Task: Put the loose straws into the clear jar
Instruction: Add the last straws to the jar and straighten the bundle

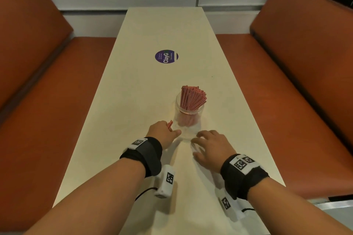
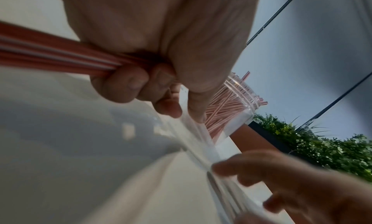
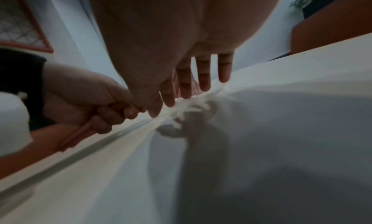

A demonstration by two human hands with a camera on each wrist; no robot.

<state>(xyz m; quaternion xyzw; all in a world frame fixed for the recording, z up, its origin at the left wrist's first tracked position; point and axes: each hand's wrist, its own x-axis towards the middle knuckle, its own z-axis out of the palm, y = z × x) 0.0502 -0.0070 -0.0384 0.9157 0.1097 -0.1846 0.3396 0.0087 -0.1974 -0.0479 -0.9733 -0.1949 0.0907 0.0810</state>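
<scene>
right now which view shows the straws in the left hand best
The left wrist view: the straws run across the frame, large, into the curled fingers of the left hand. The head view shows only their tips past the fist. The right wrist view shows them blurred.

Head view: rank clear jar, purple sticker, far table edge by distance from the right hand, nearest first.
From the right hand:
1. clear jar, just ahead and slightly left, holding red straws.
2. purple sticker, farther up the table's middle.
3. far table edge, at the wall.
</scene>
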